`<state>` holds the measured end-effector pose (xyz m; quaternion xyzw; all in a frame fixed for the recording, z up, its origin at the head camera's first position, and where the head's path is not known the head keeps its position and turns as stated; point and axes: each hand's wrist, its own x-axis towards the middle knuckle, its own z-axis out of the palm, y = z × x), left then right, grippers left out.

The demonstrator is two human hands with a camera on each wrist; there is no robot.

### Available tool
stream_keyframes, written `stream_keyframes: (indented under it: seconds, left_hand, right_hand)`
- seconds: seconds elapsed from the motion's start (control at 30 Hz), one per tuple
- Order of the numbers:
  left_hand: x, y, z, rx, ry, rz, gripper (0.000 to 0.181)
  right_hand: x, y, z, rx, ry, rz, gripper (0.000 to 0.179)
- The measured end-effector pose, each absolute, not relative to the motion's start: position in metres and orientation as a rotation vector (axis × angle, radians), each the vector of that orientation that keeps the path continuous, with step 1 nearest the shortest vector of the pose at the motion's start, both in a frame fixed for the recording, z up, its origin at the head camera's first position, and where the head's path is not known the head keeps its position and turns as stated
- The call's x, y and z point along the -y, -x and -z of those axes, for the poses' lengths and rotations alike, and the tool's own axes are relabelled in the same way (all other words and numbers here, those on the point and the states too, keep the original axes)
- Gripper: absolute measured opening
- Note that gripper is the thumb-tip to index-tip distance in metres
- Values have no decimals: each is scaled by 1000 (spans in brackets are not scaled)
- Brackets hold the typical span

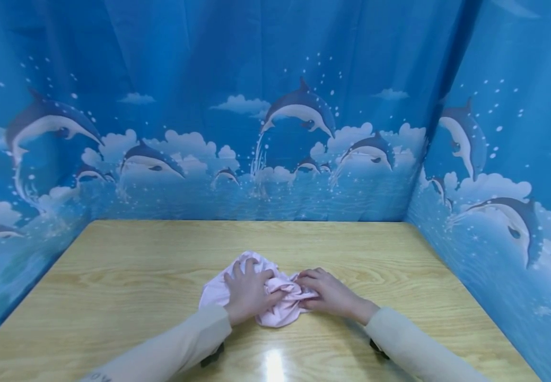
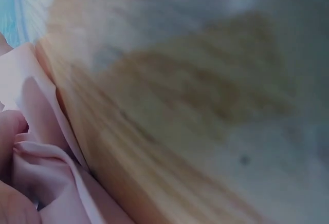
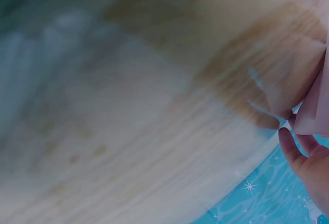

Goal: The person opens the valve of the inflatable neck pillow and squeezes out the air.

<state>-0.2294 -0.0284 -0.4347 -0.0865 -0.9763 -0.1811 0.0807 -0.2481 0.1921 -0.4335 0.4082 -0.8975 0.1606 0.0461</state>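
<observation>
A crumpled pale pink cloth lies on the wooden table, bunched and twisted in the middle; its exact kind cannot be told. My left hand rests on top of it with fingers spread, the thumb along a raised fold. At the cloth's right end, my right hand grips the bunched fabric between fingers and thumb. The left wrist view catches the pink folds beside part of the left hand. In the right wrist view, fingers of the right hand are at the cloth's edge.
The light wooden tabletop spreads around the cloth. Blue curtains with dolphins hang along its back and sides. A dark band shows beneath the left sleeve, and another dark piece beneath the right.
</observation>
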Motion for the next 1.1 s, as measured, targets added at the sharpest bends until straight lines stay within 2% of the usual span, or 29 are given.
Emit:
stream_keyframes:
  seconds: [0.47, 0.87, 1.1]
  left_hand:
    - [26, 229, 432, 2930, 245, 503, 53]
    - [22, 229, 431, 2943, 259, 472, 41]
    - [20, 227, 427, 2976, 272, 463, 39]
  right_hand:
    - [-191, 248, 432, 2788, -1218, -495, 47]
    - [-190, 247, 431, 2791, -1220, -476, 46]
    - [-190, 247, 431, 2801, -1221, -456, 47]
